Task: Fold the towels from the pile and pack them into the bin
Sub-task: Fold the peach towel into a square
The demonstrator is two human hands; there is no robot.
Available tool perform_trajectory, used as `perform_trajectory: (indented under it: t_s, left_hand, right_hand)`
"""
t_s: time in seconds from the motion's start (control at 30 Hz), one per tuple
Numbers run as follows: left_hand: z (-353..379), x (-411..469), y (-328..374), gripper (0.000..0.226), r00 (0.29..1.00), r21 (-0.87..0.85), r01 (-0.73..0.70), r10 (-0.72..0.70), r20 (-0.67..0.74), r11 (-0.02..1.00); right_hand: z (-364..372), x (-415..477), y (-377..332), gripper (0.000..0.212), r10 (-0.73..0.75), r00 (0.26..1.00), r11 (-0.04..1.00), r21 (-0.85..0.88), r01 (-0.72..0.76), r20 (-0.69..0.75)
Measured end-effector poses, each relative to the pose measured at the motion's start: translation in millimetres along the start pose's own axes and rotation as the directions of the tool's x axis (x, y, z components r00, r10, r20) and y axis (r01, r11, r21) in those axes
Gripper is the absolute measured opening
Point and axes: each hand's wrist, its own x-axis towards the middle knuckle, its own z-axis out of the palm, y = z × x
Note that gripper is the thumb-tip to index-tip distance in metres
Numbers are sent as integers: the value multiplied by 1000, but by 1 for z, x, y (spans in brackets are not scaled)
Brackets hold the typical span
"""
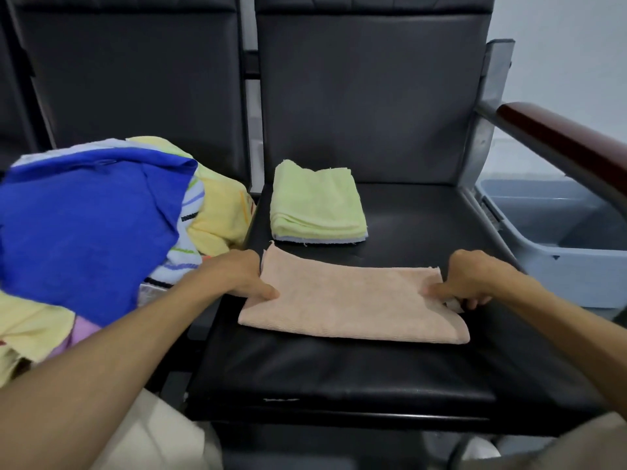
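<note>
Two hands pinch the peach towel (353,303), which lies half-folded across the near seat (339,374): the left hand (249,276) at its left end, the right hand (471,279) at its right. Best carry one end squarely onto the other, edges matched, then smooth flat.

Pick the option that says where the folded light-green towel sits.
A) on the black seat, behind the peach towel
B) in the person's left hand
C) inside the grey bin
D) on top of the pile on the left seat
A: the folded light-green towel lies on the black seat, beyond the peach towel, which the left hand and right hand pinch at its ends.
</note>
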Motion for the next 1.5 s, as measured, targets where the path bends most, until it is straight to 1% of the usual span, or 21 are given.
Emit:
perform_trajectory:
  t_s: [0.17, 0.23, 0.27, 0.3, 0.37, 0.43, 0.47, 0.53, 0.63, 0.7, 0.77, 0.83, 0.93, 1.07, 1.17, 1.2, 1.23, 1.3, 1.33, 1.4, 1.5]
  left_hand:
    - [-3, -9, 5, 21, 999, -76, -11, 7, -48, 997]
    - [-4, -11, 7, 14, 996, -265, -44, 23, -83, 963]
    - [-5, -12, 8, 11, 994, -428, -75, 32, -108, 901]
    - [-8, -16, 10, 7, 992, -609, -99, 32, -121, 787]
    - [-15, -27, 18, 10, 997, -886, -74, 31, -67, 457]
    - [-23, -36, 29, 13, 998, -976, -28, 57, -16, 216]
    - [-25, -38, 38, 14, 997, -984, -21, 80, -7, 176]
    - [-29, -40, 61, 18, 991, -973, -31, 132, -1, 227]
    - [-26, -41, 107, 22, 986, -889, -67, 169, 12, 452]
    - [-21, -42, 135, 12, 986, -811, -82, 168, 21, 580]
    - [-11, -40, 159, 6, 987, -747, -90, 157, 20, 659]
    - [1, -38, 177, 13, 989, -680, -120, 147, -17, 724]
    - [24, -39, 201, 19, 983, -647, -161, 179, -39, 745]
    - [42, -34, 212, 21, 970, -759, -82, 227, 89, 646]
    - [35, -31, 196, 22, 975, -870, -41, 210, 73, 492]
    - [33, -31, 185, 25, 976, -882, -77, 217, 29, 465]
    - [31, -32, 174, 24, 973, -836, -163, 224, -49, 524]
    - [29, -33, 147, 20, 948, -603, -319, 238, -213, 731]
    - [30, -32, 136, 18, 931, -496, -352, 240, -276, 794]
    - [34, -25, 116, 13, 929, -437, -327, 200, -312, 838]
    - [48, -18, 103, 35, 962, -322, -228, 162, -217, 919]
  right_hand:
    - [3, 10, -7, 24, -52, 989, 986, 166, 28, 142]
    - [-1, 11, -3, 17, -92, 974, 963, 267, 34, 207]
    - [-3, 11, 1, 16, -121, 965, 945, 324, 40, 234]
    - [-4, 12, 6, 18, -154, 956, 924, 380, 50, 248]
    - [-7, 12, 18, 16, -215, 944, 867, 493, 66, 251]
    - [-7, 11, 30, 12, -269, 925, 796, 603, 56, 269]
    - [-7, 10, 35, 13, -293, 910, 765, 643, 39, 293]
    - [-2, 9, 40, 17, -332, 880, 724, 689, 8, 339]
    - [3, 11, 42, 18, -349, 873, 708, 706, 7, 342]
    - [4, 13, 42, 19, -361, 872, 693, 721, 14, 331]
    - [5, 12, 42, 18, -372, 869, 679, 734, 14, 328]
    - [5, 12, 39, 14, -378, 867, 669, 743, 15, 324]
    - [7, 11, 37, 12, -378, 869, 669, 743, 18, 320]
    - [6, 10, 35, 15, -378, 871, 669, 743, 21, 315]
    - [5, 8, 34, 22, -380, 871, 676, 736, 32, 312]
    - [4, 7, 33, 26, -380, 870, 680, 732, 33, 314]
    - [3, 6, 32, 31, -375, 872, 689, 724, 35, 314]
    - [2, 2, 28, 40, -356, 887, 728, 682, 67, 293]
    - [3, 1, 26, 43, -345, 897, 762, 641, 95, 277]
    - [4, -2, 18, 44, -326, 909, 830, 538, 144, 260]
    - [5, -2, 8, 32, -291, 919, 884, 442, 152, 265]
